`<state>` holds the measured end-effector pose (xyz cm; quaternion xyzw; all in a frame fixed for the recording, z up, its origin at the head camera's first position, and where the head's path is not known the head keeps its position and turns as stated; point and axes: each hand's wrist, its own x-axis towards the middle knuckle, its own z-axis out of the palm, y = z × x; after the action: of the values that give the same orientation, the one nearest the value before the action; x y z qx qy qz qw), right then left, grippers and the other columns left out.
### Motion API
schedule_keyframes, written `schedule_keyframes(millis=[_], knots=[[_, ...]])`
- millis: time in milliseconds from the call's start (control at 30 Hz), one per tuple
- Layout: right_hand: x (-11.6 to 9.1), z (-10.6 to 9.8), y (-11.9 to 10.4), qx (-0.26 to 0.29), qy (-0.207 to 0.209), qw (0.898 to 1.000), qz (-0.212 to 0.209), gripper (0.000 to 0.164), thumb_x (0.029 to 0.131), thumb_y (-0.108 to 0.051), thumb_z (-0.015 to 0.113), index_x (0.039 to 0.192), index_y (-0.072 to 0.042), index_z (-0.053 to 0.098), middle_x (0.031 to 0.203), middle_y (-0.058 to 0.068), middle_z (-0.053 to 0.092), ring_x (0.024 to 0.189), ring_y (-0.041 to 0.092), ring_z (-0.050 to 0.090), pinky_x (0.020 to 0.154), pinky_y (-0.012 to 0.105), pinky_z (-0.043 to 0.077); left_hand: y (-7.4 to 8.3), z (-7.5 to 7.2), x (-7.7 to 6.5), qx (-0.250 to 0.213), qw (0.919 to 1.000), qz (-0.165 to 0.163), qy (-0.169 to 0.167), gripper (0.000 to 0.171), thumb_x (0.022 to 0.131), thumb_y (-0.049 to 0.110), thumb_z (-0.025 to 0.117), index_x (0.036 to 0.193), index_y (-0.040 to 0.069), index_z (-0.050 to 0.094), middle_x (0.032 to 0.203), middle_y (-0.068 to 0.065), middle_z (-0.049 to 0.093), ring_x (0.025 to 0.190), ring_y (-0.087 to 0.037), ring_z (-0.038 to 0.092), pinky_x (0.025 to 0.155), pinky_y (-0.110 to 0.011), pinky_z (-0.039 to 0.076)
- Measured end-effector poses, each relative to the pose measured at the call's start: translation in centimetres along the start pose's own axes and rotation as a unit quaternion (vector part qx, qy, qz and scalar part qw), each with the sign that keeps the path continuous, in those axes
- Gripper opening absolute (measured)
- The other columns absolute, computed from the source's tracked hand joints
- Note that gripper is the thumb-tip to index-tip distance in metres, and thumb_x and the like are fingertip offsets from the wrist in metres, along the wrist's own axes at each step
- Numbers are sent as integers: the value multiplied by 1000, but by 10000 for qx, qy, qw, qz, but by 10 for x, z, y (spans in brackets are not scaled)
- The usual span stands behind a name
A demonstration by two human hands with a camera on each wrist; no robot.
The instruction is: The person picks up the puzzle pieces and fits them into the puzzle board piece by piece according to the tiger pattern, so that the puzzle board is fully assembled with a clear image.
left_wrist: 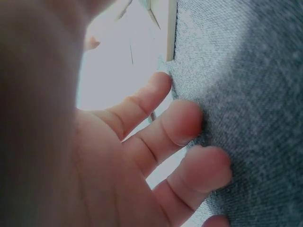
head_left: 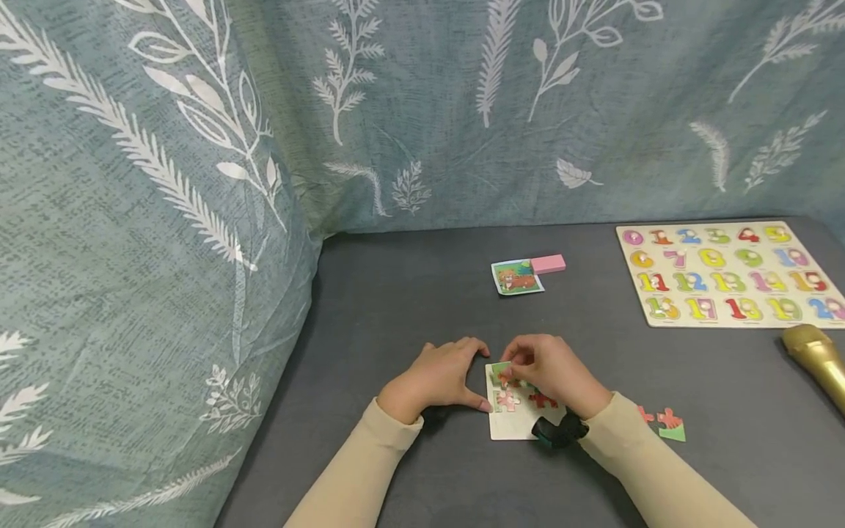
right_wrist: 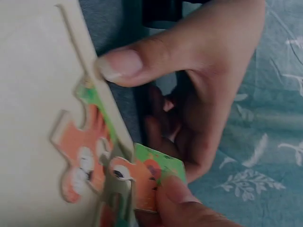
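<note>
A small cream puzzle tray (head_left: 511, 427) lies on the dark table in front of me. My right hand (head_left: 554, 370) pinches a green-and-orange puzzle piece (right_wrist: 149, 177) over the tray's upper left corner. In the right wrist view, an orange piece (right_wrist: 83, 156) with part of an animal face lies on the tray beside the held one. Another reddish piece (head_left: 543, 400) is on the tray, partly under the right hand. My left hand (head_left: 439, 378) rests along the tray's left side with fingers spread, the thumb (right_wrist: 123, 66) touching its edge.
Loose puzzle pieces (head_left: 671, 424) lie right of the tray, partly behind the right sleeve. Farther back are a picture card (head_left: 517, 279) and a pink block (head_left: 548, 264). A number puzzle board (head_left: 716, 268) and a gold microphone (head_left: 815, 359) lie at the right.
</note>
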<state>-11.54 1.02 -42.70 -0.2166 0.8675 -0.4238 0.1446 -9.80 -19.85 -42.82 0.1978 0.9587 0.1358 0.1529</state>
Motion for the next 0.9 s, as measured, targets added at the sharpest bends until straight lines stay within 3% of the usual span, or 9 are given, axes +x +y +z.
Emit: schedule_keyframes(millis=[133, 267, 400, 533, 633, 767, 833, 900], knots=[[-2, 9, 1, -8, -10, 9996, 297, 12, 81, -5, 74, 79, -14, 67, 63, -3, 55, 41, 10, 44, 39, 25, 36, 2, -1, 0, -20, 10000, -43, -57, 82, 63, 62, 79, 128, 21, 50, 124, 4, 56, 105, -17, 57, 81, -43, 37], [-4, 14, 2, -106, 50, 9997, 224, 13, 80, -2, 73, 80, -11, 65, 64, -3, 54, 38, 10, 43, 38, 25, 36, 3, -2, 0, -8, 9999, -74, -84, 82, 63, 62, 79, 128, 21, 49, 123, 5, 56, 105, -16, 57, 80, -42, 37], [-4, 17, 2, -618, 338, 9975, -71, 15, 76, -10, 81, 80, -13, 67, 73, -3, 52, 54, 10, 47, 49, 26, 40, 2, -1, 0, 16, 9999, -104, -96, 83, 63, 62, 79, 128, 21, 49, 123, 4, 56, 104, -16, 57, 80, -42, 37], [-4, 18, 3, -1297, 578, 9890, -423, 19, 71, -17, 85, 81, -15, 69, 78, -3, 49, 67, 9, 48, 61, 28, 42, 2, 0, 1, 1, 9999, -102, -71, 83, 63, 62, 79, 128, 21, 50, 122, 4, 56, 103, -16, 57, 80, -42, 37], [-8, 17, 0, -1951, 644, 9729, -1065, 18, 71, -18, 85, 83, -14, 72, 79, -4, 53, 69, 10, 50, 63, 29, 44, 2, 0, 1, -24, 10000, -66, -31, 82, 63, 63, 79, 127, 21, 50, 121, 5, 56, 102, -16, 57, 79, -42, 37], [-27, 17, -5, -2834, 677, 9349, -2024, 15, 76, -19, 81, 88, -16, 75, 90, -4, 63, 81, 15, 56, 72, 36, 47, 2, 0, 0, -43, 10000, -31, -19, 82, 62, 63, 79, 127, 21, 50, 120, 5, 56, 101, -17, 57, 79, -42, 37], [-38, 19, -6, -3164, 543, 9213, -2194, 20, 78, -24, 79, 96, -15, 75, 101, -2, 65, 92, 19, 57, 77, 40, 47, 1, 0, 0, -19, 10000, -17, -15, 82, 62, 63, 79, 127, 21, 50, 120, 5, 56, 102, -17, 57, 79, -42, 38], [-47, 22, -6, -3367, 389, 9159, -2151, 30, 81, -32, 77, 105, -15, 73, 114, 0, 63, 105, 22, 55, 84, 43, 47, 1, 0, 0, 31, 10000, -7, 0, 83, 63, 63, 79, 128, 21, 50, 120, 4, 56, 103, -18, 57, 80, -43, 38]])
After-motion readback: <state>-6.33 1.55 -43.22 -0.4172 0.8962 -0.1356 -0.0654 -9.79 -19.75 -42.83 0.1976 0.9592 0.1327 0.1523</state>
